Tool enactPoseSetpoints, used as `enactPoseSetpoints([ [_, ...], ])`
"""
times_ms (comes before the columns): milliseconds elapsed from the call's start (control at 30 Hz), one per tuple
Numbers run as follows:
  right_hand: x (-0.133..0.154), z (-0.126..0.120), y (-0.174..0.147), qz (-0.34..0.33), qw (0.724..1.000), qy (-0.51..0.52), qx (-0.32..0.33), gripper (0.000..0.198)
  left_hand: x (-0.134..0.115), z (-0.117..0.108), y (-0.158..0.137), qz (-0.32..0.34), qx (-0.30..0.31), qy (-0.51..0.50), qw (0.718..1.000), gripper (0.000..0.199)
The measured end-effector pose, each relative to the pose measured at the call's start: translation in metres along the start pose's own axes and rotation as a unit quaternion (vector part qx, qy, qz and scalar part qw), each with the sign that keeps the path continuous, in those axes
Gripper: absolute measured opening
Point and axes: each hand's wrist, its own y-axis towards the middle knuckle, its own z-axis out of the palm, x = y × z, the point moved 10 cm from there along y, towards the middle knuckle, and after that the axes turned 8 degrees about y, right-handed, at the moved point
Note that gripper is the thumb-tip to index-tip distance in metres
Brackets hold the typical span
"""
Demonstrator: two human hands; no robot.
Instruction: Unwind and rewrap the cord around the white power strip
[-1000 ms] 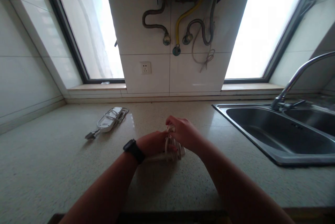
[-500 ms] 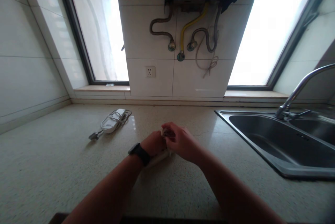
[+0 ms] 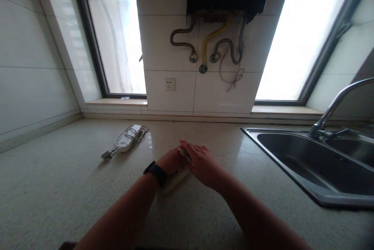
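Observation:
My left hand (image 3: 172, 159), with a black watch on its wrist, is closed over a white power strip (image 3: 175, 181). The strip lies slanted just above or on the counter, and most of it is hidden beneath the hand and wrist. My right hand (image 3: 204, 164) crosses over the left fingers, its own fingers curled round a pale bundle of power cord (image 3: 185, 153) at the strip's far end. Only a small part of that cord shows. Farther left lies a second white power strip (image 3: 126, 141), its cord wound round it and its grey plug (image 3: 107, 154) sticking out.
A double steel sink (image 3: 288, 164) with a chrome faucet (image 3: 330, 110) is set into the speckled counter (image 3: 73, 203) on the right. Against the tiled wall are a socket (image 3: 170, 84) and a water heater (image 3: 228, 2) with hoses below. Windows flank it.
My right hand has turned flatter over the left fingers, and more of the held strip's near end shows. The view has tilted slightly upward. The second strip stays put.

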Motion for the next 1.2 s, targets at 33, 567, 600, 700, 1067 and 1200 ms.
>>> enactPoseSetpoints([
  [33,-0.001,-0.001,0.000,0.000,1.000,0.005,0.006,0.061,-0.005,0.002,0.000,0.017,0.017,0.030,0.999,0.026],
  [567,-0.033,-0.014,0.000,-0.064,0.990,0.080,-0.102,0.028,-0.037,0.001,-0.002,0.048,0.053,0.082,0.994,0.030],
  [600,-0.034,-0.015,0.000,-0.069,0.989,0.080,-0.107,0.028,-0.037,0.000,-0.003,0.033,0.051,0.067,0.996,0.030],
  [700,-0.037,-0.021,-0.002,-0.089,0.982,0.087,-0.139,0.027,-0.025,-0.001,-0.005,-0.056,0.036,-0.021,0.998,0.037],
  [1067,-0.055,-0.025,-0.004,-0.091,0.967,0.155,-0.182,0.033,0.003,0.010,-0.011,-0.154,0.068,-0.154,0.974,0.068],
  [1200,-0.066,-0.018,-0.005,-0.074,0.966,0.170,-0.183,0.032,0.012,0.005,-0.011,-0.170,0.024,-0.111,0.979,0.069],
])
